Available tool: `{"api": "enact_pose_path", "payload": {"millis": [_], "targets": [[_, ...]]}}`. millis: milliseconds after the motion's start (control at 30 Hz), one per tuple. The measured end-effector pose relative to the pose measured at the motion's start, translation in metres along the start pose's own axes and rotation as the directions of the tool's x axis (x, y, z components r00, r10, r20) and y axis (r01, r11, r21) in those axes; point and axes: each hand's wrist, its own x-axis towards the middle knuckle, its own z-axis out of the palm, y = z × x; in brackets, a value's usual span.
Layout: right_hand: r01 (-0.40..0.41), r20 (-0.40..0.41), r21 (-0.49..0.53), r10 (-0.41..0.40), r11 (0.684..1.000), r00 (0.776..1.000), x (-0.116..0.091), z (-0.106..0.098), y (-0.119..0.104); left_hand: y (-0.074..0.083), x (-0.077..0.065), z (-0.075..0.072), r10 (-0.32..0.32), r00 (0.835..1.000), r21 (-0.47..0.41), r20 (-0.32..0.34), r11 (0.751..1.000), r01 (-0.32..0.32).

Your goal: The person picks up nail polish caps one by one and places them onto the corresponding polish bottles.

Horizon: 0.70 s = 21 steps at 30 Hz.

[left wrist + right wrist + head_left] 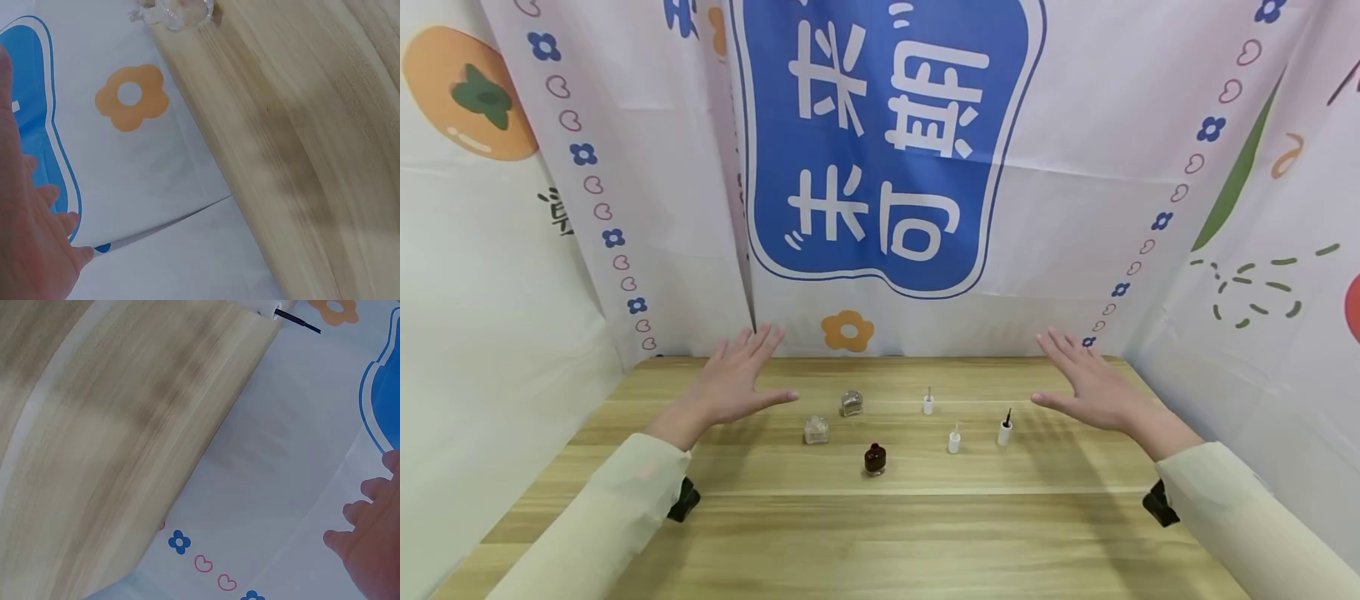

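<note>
Head view: the left hand (733,383) and right hand (1097,383) are spread wide and empty above the wooden table (880,542), thumbs pointing inward. Between them, left of centre, lie a far clear bottle (852,403), a nearer clear bottle (816,430) and, nearest, a dark bottle (875,459); to the right stand a far white cap (928,403), a near white cap (954,441) and a dark-brushed cap (1004,433), brushes upward. Printed cloth (1075,242) bounds the table at the far, left and right sides. Left wrist view: the left hand covers part of the cloth's blue panel (31,94); one clear bottle shows partly. Right wrist view: the dark brush (300,321) projects from its partly visible cap; the right hand is cropped, cloth behind its fingertips.
</note>
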Motion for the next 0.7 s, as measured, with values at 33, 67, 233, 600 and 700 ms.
{"api": "enact_pose_path", "payload": {"millis": [33, 67, 233, 600, 700], "targets": [[-0.004, -0.004, 0.011, 0.004, 1.0, 1.0, -0.001, 0.0, 0.0, 0.001, 0.0, 0.0, 0.0, 1.0, -0.014, -0.006, 1.0, 0.0], [-0.008, -0.008, 0.023, 0.008, 1.0, 1.0, -0.002, 0.001, 0.0, 0.001, -0.001, 0.0, -0.002, 1.0, -0.032, -0.009, 0.999, 0.002], [-0.023, -0.036, 0.122, 0.027, 0.992, 0.999, -0.006, 0.007, 0.001, 0.007, -0.004, 0.004, 0.016, 0.999, -0.12, -0.041, 0.993, -0.021], [0.029, -0.115, 0.366, 0.015, 0.93, 0.993, -0.011, 0.031, 0.007, 0.026, -0.014, 0.014, 0.008, 0.996, -0.328, -0.092, 0.944, -0.038], [0.036, -0.116, 0.443, 0.017, 0.896, 0.993, -0.011, 0.036, 0.007, 0.032, -0.016, 0.019, 0.022, 0.995, -0.37, -0.102, 0.927, -0.058]]}}
